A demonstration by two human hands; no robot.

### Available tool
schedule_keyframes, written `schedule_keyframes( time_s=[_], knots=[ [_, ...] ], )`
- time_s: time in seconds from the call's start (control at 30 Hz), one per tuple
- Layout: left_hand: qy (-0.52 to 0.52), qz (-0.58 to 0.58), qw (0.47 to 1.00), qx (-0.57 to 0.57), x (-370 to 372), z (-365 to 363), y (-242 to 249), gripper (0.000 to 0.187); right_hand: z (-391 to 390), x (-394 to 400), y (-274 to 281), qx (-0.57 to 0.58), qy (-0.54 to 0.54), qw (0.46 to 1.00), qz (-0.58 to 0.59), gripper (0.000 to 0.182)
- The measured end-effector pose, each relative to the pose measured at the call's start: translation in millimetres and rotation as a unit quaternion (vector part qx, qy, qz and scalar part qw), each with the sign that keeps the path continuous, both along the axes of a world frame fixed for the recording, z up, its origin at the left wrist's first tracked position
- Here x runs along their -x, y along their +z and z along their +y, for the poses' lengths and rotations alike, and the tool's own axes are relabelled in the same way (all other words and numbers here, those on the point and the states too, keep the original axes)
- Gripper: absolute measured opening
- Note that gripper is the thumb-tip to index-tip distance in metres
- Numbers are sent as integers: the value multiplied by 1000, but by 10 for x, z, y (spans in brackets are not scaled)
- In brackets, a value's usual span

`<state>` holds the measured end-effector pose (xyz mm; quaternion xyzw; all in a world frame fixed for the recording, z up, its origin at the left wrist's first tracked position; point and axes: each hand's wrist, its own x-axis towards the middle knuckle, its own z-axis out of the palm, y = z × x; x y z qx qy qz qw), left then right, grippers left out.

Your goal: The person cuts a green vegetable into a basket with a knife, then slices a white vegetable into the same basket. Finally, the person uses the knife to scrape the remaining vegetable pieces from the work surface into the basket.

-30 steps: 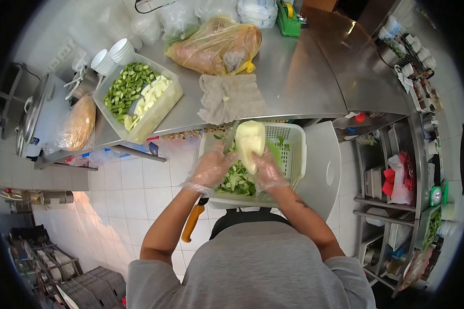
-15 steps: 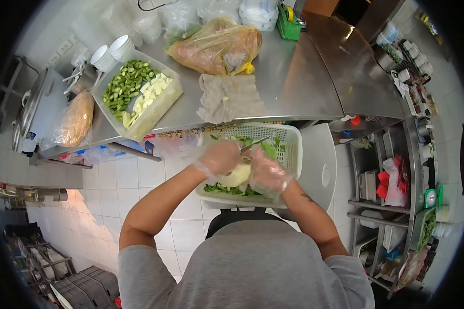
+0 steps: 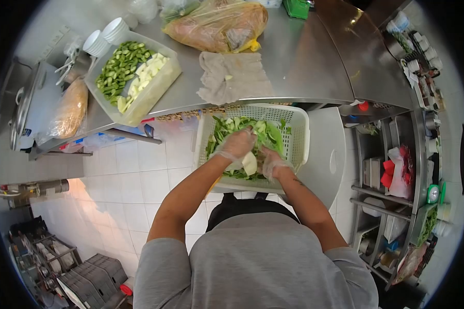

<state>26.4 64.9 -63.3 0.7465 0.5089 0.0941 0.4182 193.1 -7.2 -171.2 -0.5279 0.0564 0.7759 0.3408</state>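
Note:
A white perforated basket [image 3: 298,149] holds green leaves and cut vegetable pieces [image 3: 235,123]. Over its middle is my left hand [image 3: 239,143] in a clear plastic glove, its fingers among the greens and what they hold too small to make out. A pale, peeled vegetable piece [image 3: 249,163] lies between my hands, touching or close to the left one. My right hand [image 3: 274,162], also gloved, is at the basket's right part beside a light green leaf [image 3: 273,139]; its fingers are partly hidden. No knife can be made out.
On the steel counter [image 3: 304,67] are a tub [image 3: 160,95] of cut green and pale vegetables, a grey cloth [image 3: 232,77], a yellow plastic bag [image 3: 216,26], a bagged loaf-like item [image 3: 73,108] and white bowls [image 3: 114,28]. A shelf rack [image 3: 381,195] stands at the right.
Both hands have moved lower into the basket and sit among the greens. The blade seen near them before no longer shows. The view has shifted, with the counter higher in it.

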Motion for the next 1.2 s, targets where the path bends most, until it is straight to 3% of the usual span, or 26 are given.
schedule_keyframes(
  time_s=[0.07, 0.13, 0.2, 0.3, 0.4, 0.5, 0.6, 0.63, 0.7, 0.8, 0.9, 1.0, 1.1, 1.2],
  knots=[
    [27, 34, 999, 10, 151, 10, 84, 36, -10, -41, 66, 74, 35, 992, -92, 41],
    [40, 72, 996, 41, 335, -11, 37, 39, -98, -109, -298, -27, 155, 964, -214, 45],
    [36, 110, 990, 85, 512, -19, -11, 41, -262, -305, -1315, -289, 343, 828, -336, 53],
    [37, 85, 988, 127, 776, -195, -662, 44, -178, -31, -516, -137, 410, 763, -480, 64],
    [58, 90, 978, 178, 853, -418, -1102, 43, -259, 225, -869, -107, 428, 715, -542, 67],
    [79, 91, 967, 226, 846, -575, -1327, 43, -228, 316, -925, -74, 434, 730, -522, 63],
    [-14, 136, 983, 127, 745, -618, -1298, 44, -236, 204, -684, -142, 296, 873, -361, 50],
    [44, 69, 970, 229, 707, -577, -1089, 45, -255, 157, -710, -135, 232, 922, -279, 47],
    [156, -69, 888, 426, 582, -471, -308, 46, -419, 53, -1122, -47, 50, 997, -39, 47],
    [114, -1, 909, 401, 488, -399, 239, 48, -278, 106, -182, -71, -90, 993, 22, 53],
    [22, 43, 990, 134, 478, -503, 254, 41, -156, 49, 247, -120, -126, 968, 181, 50],
    [-59, 82, 989, 112, 424, -477, 515, 30, 4, 43, 693, -248, -102, 939, 214, 48],
    [-114, 128, 984, 48, 399, -487, 550, 21, 174, 119, 891, -271, -147, 916, 257, 54],
    [-92, 180, 979, 30, 331, -472, 647, 20, 294, 204, 904, -274, -156, 933, 171, 53]
  ],
)
